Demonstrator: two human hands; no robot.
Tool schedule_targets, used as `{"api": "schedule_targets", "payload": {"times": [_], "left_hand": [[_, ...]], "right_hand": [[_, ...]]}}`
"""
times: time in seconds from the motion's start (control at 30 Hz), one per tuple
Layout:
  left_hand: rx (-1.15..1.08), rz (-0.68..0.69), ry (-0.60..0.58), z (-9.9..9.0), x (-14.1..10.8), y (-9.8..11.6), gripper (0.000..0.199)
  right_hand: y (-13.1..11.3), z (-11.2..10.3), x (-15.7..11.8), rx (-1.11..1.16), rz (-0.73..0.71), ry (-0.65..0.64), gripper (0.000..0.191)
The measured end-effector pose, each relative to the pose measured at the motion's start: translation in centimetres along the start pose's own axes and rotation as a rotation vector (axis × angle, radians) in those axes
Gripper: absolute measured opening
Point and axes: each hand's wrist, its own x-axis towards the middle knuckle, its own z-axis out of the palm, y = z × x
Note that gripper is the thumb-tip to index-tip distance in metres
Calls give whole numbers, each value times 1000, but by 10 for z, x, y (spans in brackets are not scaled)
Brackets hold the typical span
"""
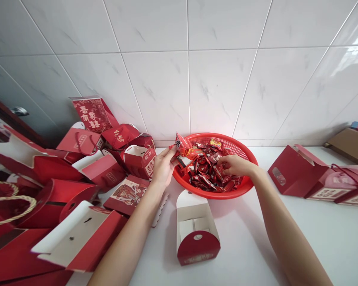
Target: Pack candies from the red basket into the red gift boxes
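Observation:
A red plastic basket [223,195] holds a heap of wrapped candies [207,174], mostly red and dark red. At its left rim, my left hand [164,165] is closed on a few red and orange candy packets [185,146], held above the heap. My right hand [233,165] reaches into the basket from the right, its fingers pinched at a dark red wrapped candy; the fingertips are partly hidden. In front of the basket, between my forearms, an open red gift box [198,246] with a white inside stands on the white table [241,246]. No candy shows inside it.
Many red gift boxes, some open, crowd the left side, including an open box [74,234] and a box with a rope handle [59,202]. Several red boxes [304,171] stand at the right, near a brown cardboard box [349,145]. A tiled wall [217,87] rises behind.

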Motion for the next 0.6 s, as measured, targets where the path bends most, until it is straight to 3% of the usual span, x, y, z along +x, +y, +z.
{"api": "schedule_targets", "payload": {"times": [0.1,0.27,0.4,0.6], "left_hand": [[7,1,-2,2,-1,1,27],[1,-7,-2,3,-2,2,30],[10,-10,-22,1,-1,2,29],[31,0,-30,0,0,1,30]], "right_hand": [[0,-2,-2,49,-54,-66,28],[-5,-6,-6,156,-162,-203,13],[-4,-5,-6,240,-162,-296,13],[4,1,1,129,-64,-106,33]]}}
